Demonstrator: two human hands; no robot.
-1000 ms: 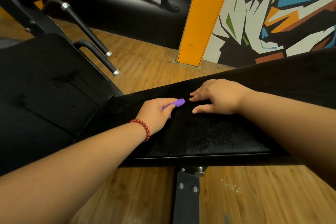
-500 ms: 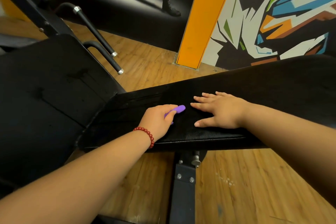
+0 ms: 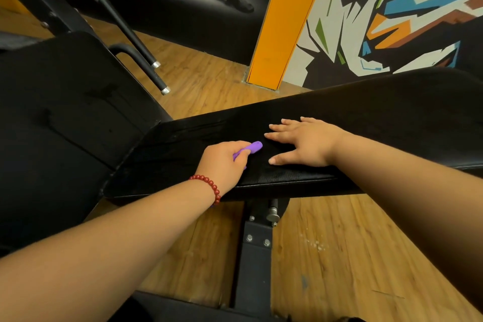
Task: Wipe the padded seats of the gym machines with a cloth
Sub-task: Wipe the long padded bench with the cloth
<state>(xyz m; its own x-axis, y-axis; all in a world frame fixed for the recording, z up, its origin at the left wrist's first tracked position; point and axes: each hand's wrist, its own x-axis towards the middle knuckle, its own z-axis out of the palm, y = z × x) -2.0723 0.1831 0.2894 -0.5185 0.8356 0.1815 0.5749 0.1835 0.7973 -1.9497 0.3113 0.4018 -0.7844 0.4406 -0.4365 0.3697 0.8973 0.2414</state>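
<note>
A long black padded bench seat (image 3: 366, 117) crosses the view from lower left to right. My left hand (image 3: 224, 162), with a red bead bracelet at the wrist, grips a small purple object (image 3: 252, 148) whose tip pokes out past the fingers and lies on the pad. My right hand (image 3: 303, 142) rests flat on the pad just to the right, fingers spread and straight. No cloth shows in either hand.
A second black pad (image 3: 60, 117) lies to the left, with two black handle bars (image 3: 130, 34) with metal ends behind it. The bench's steel post (image 3: 254, 251) stands on a wooden floor (image 3: 339, 256). An orange pillar (image 3: 282, 23) and painted wall stand behind.
The view has shifted back and up, so the bench sits higher and the floor under it shows more. Both hands stay on the pad; the right fingers have spread flatter.
</note>
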